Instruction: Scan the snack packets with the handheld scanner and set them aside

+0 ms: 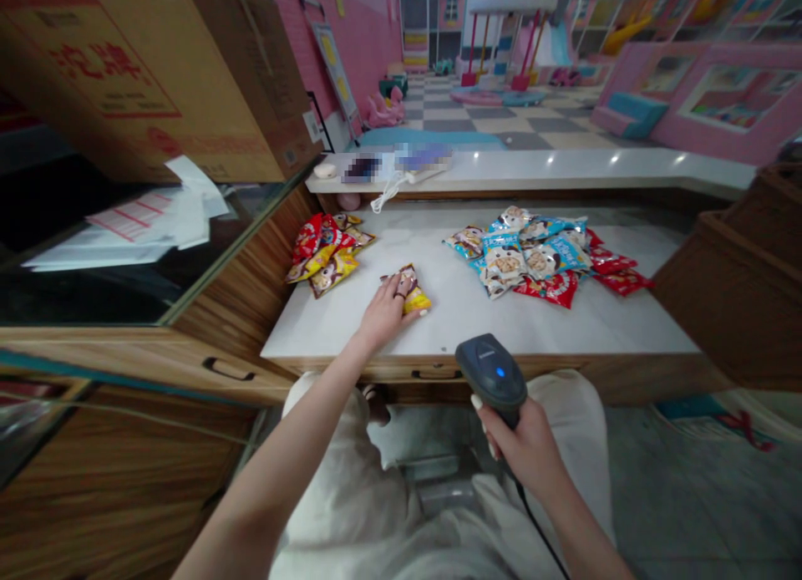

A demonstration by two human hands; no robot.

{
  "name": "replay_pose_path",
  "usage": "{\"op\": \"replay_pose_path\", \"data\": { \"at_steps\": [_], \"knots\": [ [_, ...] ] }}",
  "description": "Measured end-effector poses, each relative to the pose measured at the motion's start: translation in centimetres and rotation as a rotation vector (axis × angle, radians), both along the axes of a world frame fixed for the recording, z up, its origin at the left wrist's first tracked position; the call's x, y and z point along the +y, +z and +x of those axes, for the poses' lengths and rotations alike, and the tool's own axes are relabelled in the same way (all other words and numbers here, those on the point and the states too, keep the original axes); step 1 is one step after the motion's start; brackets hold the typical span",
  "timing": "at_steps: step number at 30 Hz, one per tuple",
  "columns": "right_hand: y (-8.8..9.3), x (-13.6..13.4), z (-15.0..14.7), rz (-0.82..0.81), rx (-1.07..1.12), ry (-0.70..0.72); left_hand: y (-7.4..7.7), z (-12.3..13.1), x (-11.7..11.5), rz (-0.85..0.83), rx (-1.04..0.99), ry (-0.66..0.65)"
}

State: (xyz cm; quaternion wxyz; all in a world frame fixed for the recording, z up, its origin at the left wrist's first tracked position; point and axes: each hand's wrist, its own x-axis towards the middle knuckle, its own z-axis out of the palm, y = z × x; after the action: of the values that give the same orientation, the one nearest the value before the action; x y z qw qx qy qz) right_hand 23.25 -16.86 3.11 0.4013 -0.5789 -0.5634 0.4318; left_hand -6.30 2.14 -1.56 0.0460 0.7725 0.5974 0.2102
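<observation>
The left hand (387, 312) lies over a small yellow snack packet (417, 300) near the front of the bench (564, 329), its fingers (392, 289) curved across the wrapper; whether it grips or only presses cannot be told. The right hand (523, 446), well apart from it, is clamped around the handle of a dark corded barcode scanner (492, 371), whose blue light is lit and whose head sits just over the bench's front edge. The black cable (539, 538) drops toward the lower right of the frame.

Farther up the bench, a red-and-yellow packet pile (322, 254) lies to the left, and pale blue packets (517, 254) lie heaped over red ones (617, 272) to the right.

The hanging cable could catch on the drawer pull (432, 373) and jerk the scanner. Creases and shine on the wrapper may spoil a reading. The loose, slippery heap could also slide if knocked, and the outermost red packets could spill.
</observation>
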Motion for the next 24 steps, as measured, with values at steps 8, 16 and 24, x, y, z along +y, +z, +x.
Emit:
{"op": "replay_pose_path", "data": {
  "at_steps": [8,16,24],
  "knots": [
    [-1.0,-0.7,-0.4,0.009,0.032,0.017,0.0,0.4,-3.1,-0.026,-0.376,-0.029],
    [-1.6,-0.3,-0.4,0.017,0.044,0.006,2.0,2.9,-3.6,-0.395,-1.675,0.127],
    [-1.1,0.2,-1.2,-0.005,0.056,0.015,2.1,2.9,-3.5,-0.510,-1.844,0.119]
  ]
}}
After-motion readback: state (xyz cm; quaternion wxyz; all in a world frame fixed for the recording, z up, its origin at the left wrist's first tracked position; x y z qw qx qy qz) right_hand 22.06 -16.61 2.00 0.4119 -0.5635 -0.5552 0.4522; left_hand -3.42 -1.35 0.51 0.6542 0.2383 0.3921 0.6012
